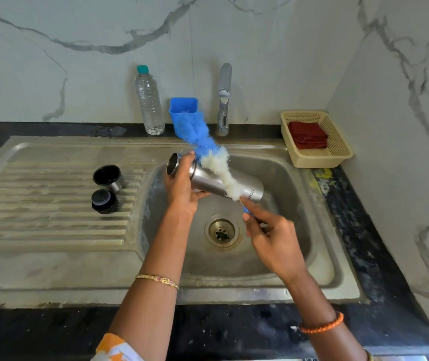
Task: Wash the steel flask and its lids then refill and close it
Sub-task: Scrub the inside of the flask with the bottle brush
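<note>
The cylindrical steel flask [224, 182] is held tilted over the steel sink [273, 256], gripped near its mouth by the left hand [182, 188]. The long blue-and-white bristle bottle brush [209, 157] is pinched by its handle in the right hand [273, 238] and lies across the body. The flask should be turned steadily so every side is scrubbed.

walls [78, 48]: white marble with grey veins, meeting in a corner at right | counter [351, 217]: black, speckled — steel sink [52, 269] set in it | light: soft, even
</note>
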`<state>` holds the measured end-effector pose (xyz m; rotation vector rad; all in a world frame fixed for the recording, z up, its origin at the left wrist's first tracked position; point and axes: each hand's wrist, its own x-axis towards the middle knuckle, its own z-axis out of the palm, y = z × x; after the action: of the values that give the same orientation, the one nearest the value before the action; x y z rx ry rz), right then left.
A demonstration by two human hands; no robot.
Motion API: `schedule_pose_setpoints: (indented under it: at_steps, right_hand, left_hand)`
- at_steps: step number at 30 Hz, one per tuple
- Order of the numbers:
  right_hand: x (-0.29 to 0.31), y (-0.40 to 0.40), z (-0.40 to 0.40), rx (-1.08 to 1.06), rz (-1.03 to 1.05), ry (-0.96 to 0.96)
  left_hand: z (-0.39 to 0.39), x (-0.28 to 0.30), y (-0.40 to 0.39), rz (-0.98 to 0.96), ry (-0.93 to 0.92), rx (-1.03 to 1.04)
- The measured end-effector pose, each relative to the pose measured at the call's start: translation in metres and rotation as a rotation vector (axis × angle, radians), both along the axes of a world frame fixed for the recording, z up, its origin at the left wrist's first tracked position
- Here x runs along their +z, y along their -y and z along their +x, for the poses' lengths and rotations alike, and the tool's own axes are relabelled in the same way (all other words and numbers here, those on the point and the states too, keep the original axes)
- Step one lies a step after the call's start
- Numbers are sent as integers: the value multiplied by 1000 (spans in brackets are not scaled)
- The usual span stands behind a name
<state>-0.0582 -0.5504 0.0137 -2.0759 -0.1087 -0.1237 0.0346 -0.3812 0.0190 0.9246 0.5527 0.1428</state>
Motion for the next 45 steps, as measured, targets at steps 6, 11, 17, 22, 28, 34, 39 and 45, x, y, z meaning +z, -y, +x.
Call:
schedule_pose_setpoints:
  at_steps: [6, 11, 17, 22, 28, 34, 39, 45]
  right_hand:
    - [-17, -7, -22, -25, 13, 40]
    - [-25, 29, -30, -220, -17, -92]
    - [-9, 10, -30, -54, 43, -146]
    - [-24, -16, -43, -3, -87, -35]
    - [-22, 25, -21, -223, -126, -234]
    - [11, -22, -20, -70, -126, -9]
    - [0, -26, -34, -86, -106, 12]
    - [-12, -14, -30, -193, -120, -101]
  left_hand:
    - [-11, 4, 16, 71, -27, 101]
    - [-21, 12, 1, -16, -44, 194]
    - [-33, 1, -6, -21, -183, 307]
    - [-38, -3, -11, -47, -179, 366]
    - [-28, 7, -24, 3, -112, 404]
    - [-10, 20, -23, 110, -33, 362]
    - [1, 22, -30, 117, 51, 346]
    - [-2, 14, -30, 111, 44, 277]
